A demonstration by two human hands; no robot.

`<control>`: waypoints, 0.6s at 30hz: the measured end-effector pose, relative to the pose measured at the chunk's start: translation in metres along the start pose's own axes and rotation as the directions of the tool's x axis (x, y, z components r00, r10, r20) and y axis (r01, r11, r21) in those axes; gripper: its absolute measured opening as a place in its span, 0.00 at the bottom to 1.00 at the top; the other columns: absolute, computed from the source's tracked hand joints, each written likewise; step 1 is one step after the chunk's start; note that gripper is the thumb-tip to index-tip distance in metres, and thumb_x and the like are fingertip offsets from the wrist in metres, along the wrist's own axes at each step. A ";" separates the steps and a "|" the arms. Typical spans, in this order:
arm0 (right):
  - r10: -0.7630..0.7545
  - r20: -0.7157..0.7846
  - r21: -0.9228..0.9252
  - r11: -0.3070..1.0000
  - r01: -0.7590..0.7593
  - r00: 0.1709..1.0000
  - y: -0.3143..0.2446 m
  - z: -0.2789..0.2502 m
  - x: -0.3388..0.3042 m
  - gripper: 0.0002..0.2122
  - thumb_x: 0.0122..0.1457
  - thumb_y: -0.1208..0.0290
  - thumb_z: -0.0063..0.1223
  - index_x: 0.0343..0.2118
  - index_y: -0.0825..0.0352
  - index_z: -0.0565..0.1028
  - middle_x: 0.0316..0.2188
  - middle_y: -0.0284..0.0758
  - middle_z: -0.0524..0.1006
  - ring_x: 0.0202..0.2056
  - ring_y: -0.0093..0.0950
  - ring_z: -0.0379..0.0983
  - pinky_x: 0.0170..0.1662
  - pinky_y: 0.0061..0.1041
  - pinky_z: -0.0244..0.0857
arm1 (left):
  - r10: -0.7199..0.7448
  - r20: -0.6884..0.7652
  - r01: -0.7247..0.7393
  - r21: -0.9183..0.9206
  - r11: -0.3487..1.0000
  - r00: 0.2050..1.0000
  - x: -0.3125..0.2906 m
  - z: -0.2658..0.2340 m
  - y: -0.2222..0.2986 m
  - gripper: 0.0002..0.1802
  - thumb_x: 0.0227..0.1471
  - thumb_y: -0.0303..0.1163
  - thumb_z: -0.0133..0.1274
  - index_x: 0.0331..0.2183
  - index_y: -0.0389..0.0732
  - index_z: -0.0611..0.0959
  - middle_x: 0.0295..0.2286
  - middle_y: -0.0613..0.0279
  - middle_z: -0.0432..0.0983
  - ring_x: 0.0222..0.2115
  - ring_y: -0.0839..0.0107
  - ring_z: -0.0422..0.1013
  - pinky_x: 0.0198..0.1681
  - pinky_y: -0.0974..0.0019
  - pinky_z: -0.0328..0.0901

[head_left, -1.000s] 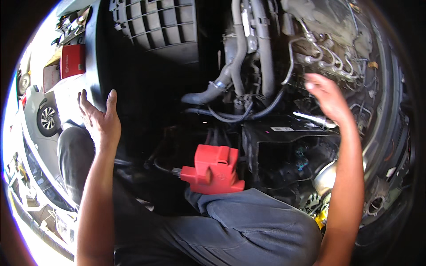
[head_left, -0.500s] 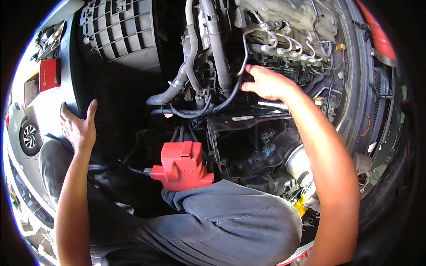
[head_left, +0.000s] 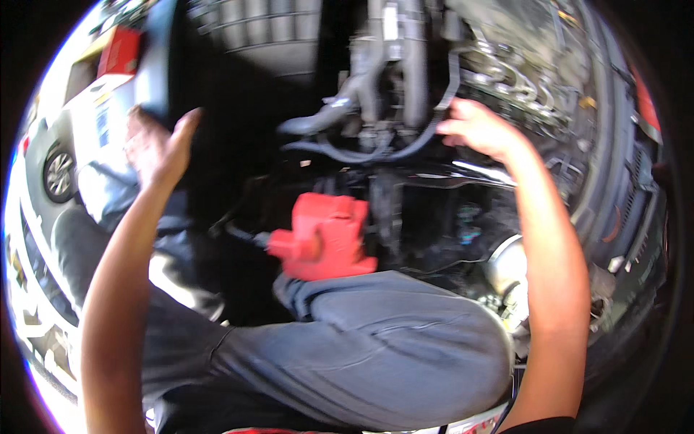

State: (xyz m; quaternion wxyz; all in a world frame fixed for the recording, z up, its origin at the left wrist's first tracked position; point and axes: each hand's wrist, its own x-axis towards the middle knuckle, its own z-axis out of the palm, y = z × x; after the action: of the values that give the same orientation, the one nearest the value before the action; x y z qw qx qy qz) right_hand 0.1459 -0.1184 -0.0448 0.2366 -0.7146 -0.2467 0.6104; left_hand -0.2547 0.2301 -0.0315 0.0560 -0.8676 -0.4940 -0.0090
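My left hand [head_left: 160, 148] lies at the dark front edge of the engine bay, thumb spread away from the fingers, holding nothing I can see. Across the bay, my right hand [head_left: 481, 130] has its fingers apart beside a thin metal pipe [head_left: 454, 71] and a corrugated hose [head_left: 416, 147]. Motion blur hides whether its fingertips touch them. Between my forearms, a red plastic cover [head_left: 329, 235] sits by my bent knee, with a dark cable running into its left side. Several grey hoses [head_left: 413, 79] rise behind it.
Metal fuel lines [head_left: 510, 72] top the engine at the back right. A white rounded reservoir [head_left: 506, 262] sits beside my right forearm. A ribbed grey panel [head_left: 264, 32] stands at the back left. Beyond the left edge are a red box [head_left: 119, 52] and a parked car's wheel [head_left: 59, 176].
The whole view has shifted and blurred, so most of the scene sits further right and higher. Both hands stay near the same places, and neither has visibly picked anything up.
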 end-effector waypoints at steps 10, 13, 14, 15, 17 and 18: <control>-0.292 -0.514 0.184 0.881 0.436 0.807 -0.066 0.026 -0.187 0.30 0.69 0.52 0.39 0.68 0.67 0.61 0.58 0.47 0.72 0.57 0.34 0.70 0.61 0.32 0.59 | 0.007 0.040 0.001 -0.194 0.981 0.999 -0.002 -0.020 0.008 0.51 0.41 0.46 0.59 0.61 0.29 0.58 0.63 0.42 0.54 0.67 0.47 0.46 0.65 0.39 0.44; -0.422 -0.574 0.295 0.694 0.657 0.702 -0.059 0.097 -0.239 0.30 0.69 0.51 0.38 0.66 0.69 0.62 0.60 0.49 0.69 0.58 0.40 0.69 0.62 0.38 0.60 | -0.013 0.077 0.030 -0.221 0.975 0.997 -0.001 -0.027 0.011 0.50 0.42 0.46 0.60 0.60 0.29 0.59 0.63 0.43 0.53 0.67 0.49 0.46 0.65 0.38 0.44; -0.506 -0.556 0.359 0.569 0.740 0.659 -0.059 0.128 -0.243 0.29 0.69 0.51 0.38 0.65 0.69 0.63 0.60 0.50 0.69 0.59 0.41 0.68 0.62 0.39 0.60 | -0.012 0.120 0.038 -0.215 0.976 0.993 0.000 -0.030 0.011 0.50 0.43 0.47 0.59 0.61 0.31 0.58 0.64 0.43 0.52 0.68 0.50 0.43 0.65 0.37 0.43; -0.411 -0.608 0.473 0.500 0.725 0.680 -0.062 0.163 -0.244 0.30 0.69 0.50 0.38 0.65 0.68 0.63 0.60 0.49 0.69 0.59 0.42 0.68 0.62 0.41 0.60 | 0.006 0.058 0.007 -0.208 0.978 0.998 0.000 -0.034 0.012 0.53 0.44 0.51 0.60 0.62 0.30 0.58 0.64 0.42 0.53 0.67 0.49 0.45 0.65 0.39 0.45; -0.036 -0.757 0.587 0.402 0.703 0.652 -0.081 0.229 -0.238 0.30 0.69 0.48 0.39 0.64 0.68 0.64 0.60 0.48 0.69 0.59 0.41 0.67 0.63 0.42 0.59 | 0.042 0.161 0.007 -0.296 0.955 0.986 0.001 -0.046 0.000 0.58 0.45 0.60 0.61 0.64 0.29 0.57 0.63 0.40 0.54 0.66 0.48 0.50 0.65 0.44 0.50; 0.257 -0.799 0.599 0.415 0.684 0.544 -0.092 0.261 -0.235 0.31 0.69 0.47 0.40 0.64 0.67 0.64 0.60 0.47 0.69 0.60 0.40 0.66 0.63 0.42 0.58 | 0.092 0.238 0.016 -0.416 0.909 0.967 0.004 -0.051 -0.018 0.61 0.45 0.63 0.61 0.65 0.29 0.57 0.63 0.39 0.55 0.65 0.48 0.53 0.65 0.47 0.52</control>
State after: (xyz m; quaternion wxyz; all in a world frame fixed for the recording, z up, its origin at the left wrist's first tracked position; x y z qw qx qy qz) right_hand -0.1494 -0.1892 0.1547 0.7424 -0.6231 0.1415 0.2013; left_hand -0.2662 0.2367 0.0211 -0.1925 -0.8631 -0.4669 -0.0020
